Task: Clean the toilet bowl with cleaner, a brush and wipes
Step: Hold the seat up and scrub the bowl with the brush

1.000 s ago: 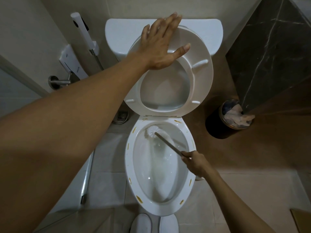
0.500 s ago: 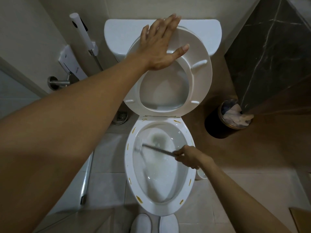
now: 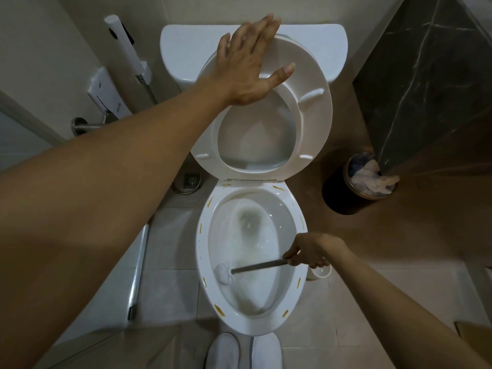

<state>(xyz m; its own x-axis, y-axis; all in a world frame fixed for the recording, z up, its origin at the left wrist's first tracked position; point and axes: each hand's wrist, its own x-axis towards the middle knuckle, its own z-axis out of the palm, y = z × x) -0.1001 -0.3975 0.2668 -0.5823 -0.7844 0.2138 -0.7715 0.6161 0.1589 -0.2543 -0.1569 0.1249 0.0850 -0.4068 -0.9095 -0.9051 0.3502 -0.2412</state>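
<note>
White porcelain fills the middle of the shot: the toilet bowl [image 3: 202,251] sits open, yellow dabs dotted round its rim. Up at the far end the left hand [image 3: 249,67] lies flat on the raised seat [image 3: 314,110], fingers straight and spread, thumb out to the right, pressing the seat back toward the tank [image 3: 186,49] and gripping nothing. Down on the near right, the right hand [image 3: 310,250] has its fingers curled tight round the end of the brush [image 3: 255,267]; the grey handle runs leftward across the bowl, nearly level, and the white bristle head is against the bowl's near-left inner wall. Just beside that hand, a white brush holder [image 3: 320,272] peeks out at the bowl's right edge. Further right, a dark bin [image 3: 338,193] holds crumpled tissue. Two white slippers [image 3: 243,351] show at the near edge, and a sprayer [image 3: 125,46] hangs on the far-left wall.
</note>
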